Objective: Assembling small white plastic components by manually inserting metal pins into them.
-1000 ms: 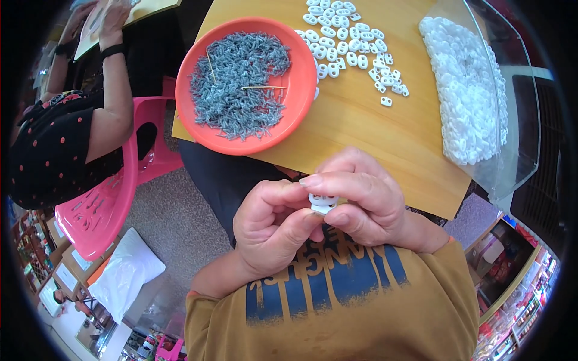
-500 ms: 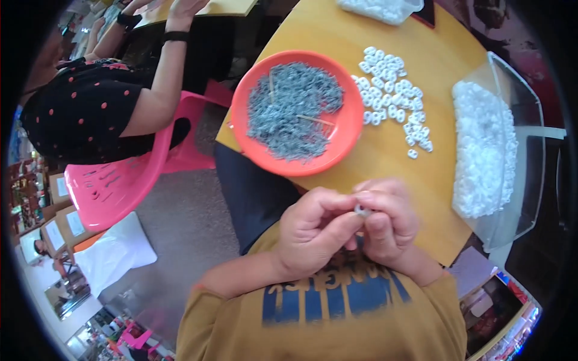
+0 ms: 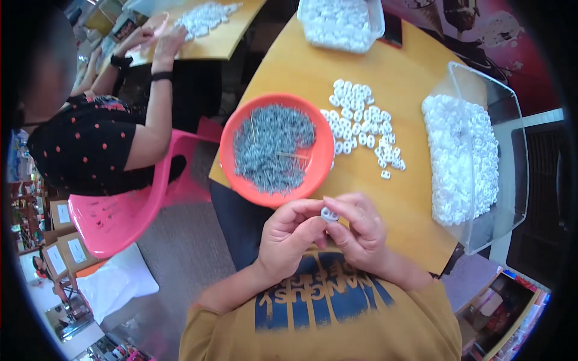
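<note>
Between my fingertips is a small white plastic piece [image 3: 329,215] with two round holes, its holed face turned up. My left hand [image 3: 288,237] pinches it from the left, and my right hand [image 3: 363,234] from the right, both in front of my chest near the table edge. Just beyond my left hand sits an orange-red bowl [image 3: 319,161] of grey metal pieces, probably screws or nails, with two thin sticks among them. Loose white two-hole pieces [image 3: 361,123] lie spread on the table right of the bowl.
A clear bin [image 3: 510,153] of white pieces stands at the table's right edge, another clear tub [image 3: 337,43] at the back. Beside that tub lies a dark flat object [image 3: 392,30]. A co-worker [image 3: 90,147] sits on a pink chair [image 3: 126,219] at the left, at another table.
My hands have shifted slightly left in view, and the white piece now shows its two holes clearly between my fingers. The whole view has tilted, so the table and bowl appear lower.
</note>
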Motion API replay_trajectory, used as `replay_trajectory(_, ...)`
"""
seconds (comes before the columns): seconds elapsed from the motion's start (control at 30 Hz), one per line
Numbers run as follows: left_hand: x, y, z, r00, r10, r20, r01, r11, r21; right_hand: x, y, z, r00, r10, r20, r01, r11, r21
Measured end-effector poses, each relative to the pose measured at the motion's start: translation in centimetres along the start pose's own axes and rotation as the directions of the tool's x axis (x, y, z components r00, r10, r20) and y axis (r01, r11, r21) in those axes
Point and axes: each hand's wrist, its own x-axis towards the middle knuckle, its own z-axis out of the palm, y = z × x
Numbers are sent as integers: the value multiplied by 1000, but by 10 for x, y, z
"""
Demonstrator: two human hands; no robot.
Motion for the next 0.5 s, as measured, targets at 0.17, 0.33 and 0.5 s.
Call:
replay_trajectory(0.17, 19, -1, 5, 995, -54, -84, 64, 990, 128, -4, 13, -4, 995, 9, -94, -19, 995, -101)
replay_trajectory(0.33, 48, 22, 19, 994, -102, -46, 112, 939, 324, -1, 15, -16, 966, 103, -237, -108, 994, -8)
replay_trajectory(0.5, 116, 49, 24, 995, -51, -86, 86, 880, 467, -4, 37, -19, 978, 1, -209, -19, 996, -84)
